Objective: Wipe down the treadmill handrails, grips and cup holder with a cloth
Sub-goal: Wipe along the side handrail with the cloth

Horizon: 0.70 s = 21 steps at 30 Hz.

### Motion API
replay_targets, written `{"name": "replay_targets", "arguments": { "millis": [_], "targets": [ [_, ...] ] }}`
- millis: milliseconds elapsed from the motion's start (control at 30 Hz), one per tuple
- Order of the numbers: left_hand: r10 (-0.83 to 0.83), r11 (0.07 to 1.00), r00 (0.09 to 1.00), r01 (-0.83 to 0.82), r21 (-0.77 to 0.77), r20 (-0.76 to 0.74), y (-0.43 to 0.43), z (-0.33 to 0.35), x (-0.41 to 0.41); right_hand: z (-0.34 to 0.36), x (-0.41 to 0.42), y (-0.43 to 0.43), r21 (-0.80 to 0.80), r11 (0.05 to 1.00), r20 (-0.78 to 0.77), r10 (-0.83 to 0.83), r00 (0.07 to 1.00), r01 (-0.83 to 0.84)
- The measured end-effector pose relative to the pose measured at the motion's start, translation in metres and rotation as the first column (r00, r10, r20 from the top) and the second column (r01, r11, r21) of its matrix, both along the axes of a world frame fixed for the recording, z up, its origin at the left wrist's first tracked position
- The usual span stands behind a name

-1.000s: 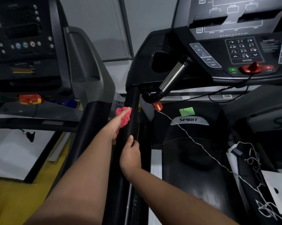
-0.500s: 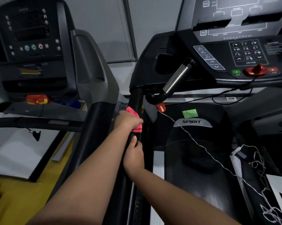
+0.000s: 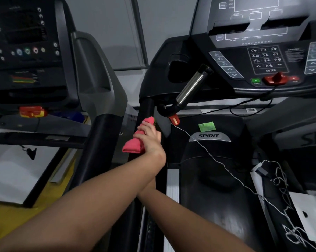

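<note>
The cloth (image 3: 133,146) lies against the treadmill's black post (image 3: 147,109) below the console, and the left hand (image 3: 151,142) has its fingers curled round it. The right hand is hidden under the left forearm, so I cannot tell how its fingers lie

A gym or fitness room: two treadmills stand side by side against a grey wall (image 3: 106,30). The black treadmill with a silver SPIRIT badge (image 3: 210,160) carries a console with a numbered keypad (image 3: 266,58), a green start button (image 3: 255,81) and a red safety key (image 3: 276,78); the grey-and-black treadmill (image 3: 99,79) to its left has a dark button panel (image 3: 26,40).
</note>
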State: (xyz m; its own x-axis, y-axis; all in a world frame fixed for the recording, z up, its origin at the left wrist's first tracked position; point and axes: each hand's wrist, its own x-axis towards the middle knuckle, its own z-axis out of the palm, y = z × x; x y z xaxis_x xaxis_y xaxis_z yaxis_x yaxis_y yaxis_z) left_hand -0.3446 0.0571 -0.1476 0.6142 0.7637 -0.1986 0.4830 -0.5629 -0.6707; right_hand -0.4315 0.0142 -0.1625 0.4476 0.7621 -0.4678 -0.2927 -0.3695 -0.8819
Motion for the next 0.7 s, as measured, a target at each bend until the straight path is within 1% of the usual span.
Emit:
{"name": "replay_targets", "arguments": {
  "millis": [33,67,133,233,267,333,367,400,433,500,533,567,600,633,700],
  "targets": [
    [-0.093,0.994,0.994,0.096,0.058,-0.053,-0.002,0.001,-0.001,-0.007,0.005,-0.001,-0.025,1.000,0.055,-0.013,0.998,0.014],
    [-0.125,0.991,0.984,0.131,0.036,-0.130,-0.002,0.001,-0.002,-0.008,0.007,-0.006,-0.002,0.999,0.128,-0.038,0.991,0.039],
    [-0.250,0.966,0.934,0.258,-0.002,-0.256,0.005,-0.007,0.001,-0.006,0.006,-0.008,0.017,0.998,0.159,-0.066,0.985,0.064],
    [-0.381,0.924,0.862,0.369,-0.102,-0.334,0.012,0.011,0.009,-0.003,0.008,-0.004,0.012,0.980,0.185,-0.197,0.963,0.199],
    [-0.444,0.896,0.830,0.419,-0.146,-0.337,0.018,0.017,0.012,-0.001,0.009,-0.002,-0.019,0.969,0.173,-0.239,0.956,0.246],
    [-0.557,0.826,0.791,0.495,-0.271,-0.254,0.028,0.030,0.016,0.006,0.010,0.001,-0.107,0.935,0.080,-0.332,0.940,0.339],
    [-0.591,0.791,0.782,0.516,-0.330,-0.196,0.034,0.036,0.016,0.008,0.010,0.002,-0.126,0.923,0.060,-0.358,0.932,0.363],
    [-0.626,0.747,0.772,0.552,-0.371,-0.113,0.040,0.039,0.015,0.010,0.010,0.001,-0.125,0.922,0.065,-0.361,0.930,0.366],
    [-0.651,0.707,0.759,0.595,-0.382,-0.021,0.046,0.042,0.011,0.011,0.010,0.001,-0.127,0.922,0.066,-0.360,0.931,0.365],
    [-0.666,0.618,0.706,0.703,-0.352,0.239,0.058,0.040,-0.002,0.012,0.009,0.000,-0.113,0.923,0.067,-0.363,0.929,0.369],
    [-0.627,0.580,0.672,0.741,-0.339,0.395,0.064,0.037,-0.010,0.011,0.009,0.001,-0.115,0.923,0.069,-0.360,0.930,0.366],
    [-0.547,0.565,0.649,0.752,-0.339,0.529,0.067,0.036,-0.018,0.011,0.009,0.001,-0.121,0.920,0.070,-0.367,0.928,0.373],
    [-0.449,0.561,0.636,0.748,-0.355,0.628,0.069,0.034,-0.025,0.010,0.009,0.002,-0.128,0.916,0.069,-0.375,0.924,0.381],
    [-0.354,0.565,0.629,0.734,-0.377,0.692,0.070,0.032,-0.032,0.010,0.010,0.002,-0.131,0.912,0.067,-0.384,0.921,0.389],
    [-0.195,0.582,0.612,0.701,-0.411,0.767,0.069,0.023,-0.042,0.011,0.009,0.001,-0.136,0.910,0.059,-0.387,0.920,0.392]
  ]
}}
